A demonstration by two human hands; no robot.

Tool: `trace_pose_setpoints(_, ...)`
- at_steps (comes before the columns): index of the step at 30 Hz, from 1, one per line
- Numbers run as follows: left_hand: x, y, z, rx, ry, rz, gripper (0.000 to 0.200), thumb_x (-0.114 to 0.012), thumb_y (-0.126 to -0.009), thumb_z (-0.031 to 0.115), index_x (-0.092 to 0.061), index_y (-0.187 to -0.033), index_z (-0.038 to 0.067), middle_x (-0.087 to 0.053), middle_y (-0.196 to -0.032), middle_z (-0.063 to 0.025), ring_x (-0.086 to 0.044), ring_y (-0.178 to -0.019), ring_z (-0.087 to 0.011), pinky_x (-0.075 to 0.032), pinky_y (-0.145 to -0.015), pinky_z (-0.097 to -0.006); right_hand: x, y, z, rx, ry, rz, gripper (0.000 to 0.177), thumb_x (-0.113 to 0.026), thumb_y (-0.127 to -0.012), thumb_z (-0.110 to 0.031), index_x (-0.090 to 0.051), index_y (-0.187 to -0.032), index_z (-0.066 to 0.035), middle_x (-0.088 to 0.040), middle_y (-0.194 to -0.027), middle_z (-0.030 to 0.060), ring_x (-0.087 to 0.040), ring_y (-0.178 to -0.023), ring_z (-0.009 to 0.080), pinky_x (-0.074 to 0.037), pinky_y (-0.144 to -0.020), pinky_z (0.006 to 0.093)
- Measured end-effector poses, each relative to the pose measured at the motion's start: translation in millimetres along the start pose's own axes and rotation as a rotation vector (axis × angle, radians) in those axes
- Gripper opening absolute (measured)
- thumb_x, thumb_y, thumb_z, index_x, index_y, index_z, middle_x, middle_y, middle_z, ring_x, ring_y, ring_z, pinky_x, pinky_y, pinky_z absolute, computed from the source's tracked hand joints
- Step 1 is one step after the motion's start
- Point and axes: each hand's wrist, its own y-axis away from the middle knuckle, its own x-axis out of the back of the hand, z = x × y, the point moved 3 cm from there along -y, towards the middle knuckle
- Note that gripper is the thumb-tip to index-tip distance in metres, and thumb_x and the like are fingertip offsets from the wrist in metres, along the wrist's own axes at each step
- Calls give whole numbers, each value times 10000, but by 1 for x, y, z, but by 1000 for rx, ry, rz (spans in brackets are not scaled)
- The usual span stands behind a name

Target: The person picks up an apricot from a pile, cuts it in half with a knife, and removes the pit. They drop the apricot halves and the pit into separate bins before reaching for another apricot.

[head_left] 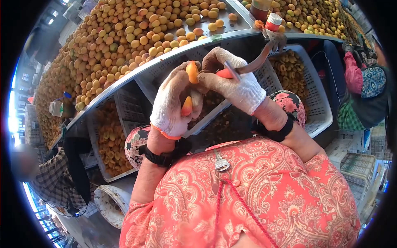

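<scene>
Both my hands wear soiled white knit gloves and are raised over the crates below the table edge. My left hand is closed around an orange apricot, held upright at the fingertips. A second apricot piece is tucked against its palm and lower fingers. My right hand is curled beside it, its fingertips at the apricot. It grips a small red and metal tool, whose working end is hidden. Behind that hand a brown curved strip runs up toward the table edge.
Heaped apricots cover the metal table. A red bottle with a white cap stands near its edge. Crates of apricot pieces stand left and right. A white bucket sits lower left. Other people flank me on both sides.
</scene>
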Motion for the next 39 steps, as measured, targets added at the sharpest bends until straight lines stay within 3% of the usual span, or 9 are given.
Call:
trace_pose_setpoints(5,5,0,4,31,-60,28,357,-544,-984,299,-536,-1239,49,-627,-865,-98,-496,-493,-107,-339,-411,-219,-10,-6,-2,217,76,13,216,-718,-839,-134,-591,-958,-6,-641,-816,38,-606,-750,158,-511,-690,299)
trace_pose_setpoints(14,103,78,67,-130,207,301,388,-595,-966,319,-590,-1221,27,-657,-1035,-172,-568,-637,-105,-396,-483,-206,3,-14,29,-241,1,102,266,-728,-895,-158,-627,-1076,8,-679,-831,54,-627,-712,99,-506,-647,239)
trace_pose_setpoints(24,342,205,39,-126,504,1198,232,-621,-908,303,-554,-911,80,-625,-866,-170,-610,-656,-258,-495,-488,-313,-26,-4,47,-278,47,-80,253,-731,-869,-142,-633,-1048,6,-684,-807,75,-639,-703,121,-509,-639,266)
trace_pose_setpoints(25,373,208,47,-351,362,1165,258,-636,-895,309,-562,-904,62,-626,-879,-207,-610,-643,-261,-529,-509,-320,-23,-4,52,-269,82,-92,257,-734,-866,-148,-635,-1046,6,-683,-792,77,-649,-716,128,-517,-654,275)
trace_pose_setpoints(26,453,224,71,-26,512,488,292,-640,-894,334,-558,-946,59,-627,-942,-222,-629,-725,-278,-557,-584,-312,-21,-4,51,-267,90,-82,273,-737,-860,-160,-635,-1048,11,-691,-800,91,-670,-743,145,-527,-680,287)
trace_pose_setpoints(27,507,226,91,-195,284,815,324,-634,-903,359,-559,-1036,73,-623,-1038,-208,-627,-843,-294,-549,-648,-275,-18,-4,55,-297,102,-64,285,-739,-857,-167,-635,-1052,13,-696,-810,95,-678,-759,155,-531,-692,291)
trace_pose_setpoints(28,444,192,106,-466,125,1292,375,-613,-921,371,-526,-1151,88,-595,-1177,-179,-621,-930,-310,-549,-711,-319,-15,-6,59,-323,107,-47,298,-742,-853,-175,-635,-1056,15,-701,-819,99,-687,-775,165,-534,-704,296)
trace_pose_setpoints(32,376,141,162,-489,-99,1307,509,-605,-952,347,-429,-1350,84,-461,-1376,-94,-466,-1253,-344,-484,-934,-488,-9,-7,64,-352,80,2,352,-761,-815,-143,-616,-1096,11,-699,-834,86,-673,-764,158,-533,-722,298)
trace_pose_setpoints(39,156,-9,167,-419,-572,510,295,-578,-970,183,-627,-1206,14,-666,-1093,-91,-645,-928,-198,-538,-809,-326,-5,-10,78,-512,-302,-33,214,-643,-929,-177,-580,-1051,-13,-672,-813,53,-617,-657,133,-494,-610,277)
